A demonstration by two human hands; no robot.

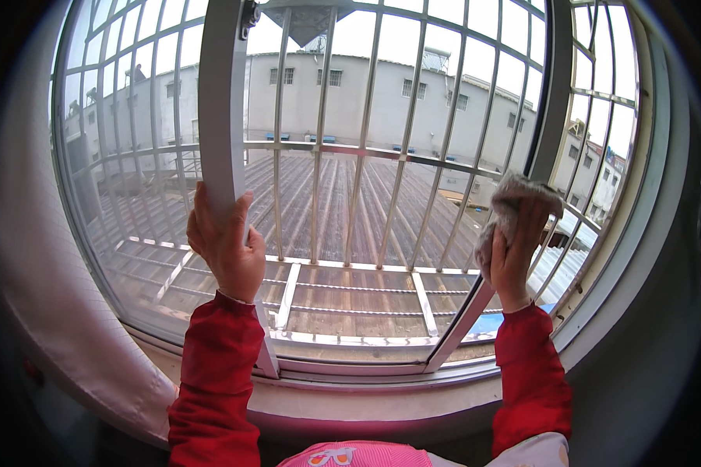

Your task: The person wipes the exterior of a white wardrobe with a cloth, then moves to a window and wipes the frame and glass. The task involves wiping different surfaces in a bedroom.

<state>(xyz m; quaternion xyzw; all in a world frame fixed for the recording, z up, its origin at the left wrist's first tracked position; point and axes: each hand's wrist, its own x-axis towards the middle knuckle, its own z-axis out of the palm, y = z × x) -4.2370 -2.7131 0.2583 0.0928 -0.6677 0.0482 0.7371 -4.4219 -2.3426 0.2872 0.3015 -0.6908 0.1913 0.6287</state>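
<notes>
My left hand [225,248] grips the upright white frame [222,117] of a sliding window sash, thumb on the near face and fingers around its left edge. In my right hand [514,257] is a folded grey cloth [517,195], held against the right-hand upright frame [546,122]. The cloth covers part of that frame and hides my fingertips. Behind the left sash stands a glass pane [134,192]. Below both hands runs the window's bottom track [350,370].
Outside the window stand metal security bars [362,146] above a corrugated roof [333,204]. A pale curtain [64,280] hangs at the left. The windowsill [374,403] lies along the bottom. A dark latch [249,20] sits high on the left sash.
</notes>
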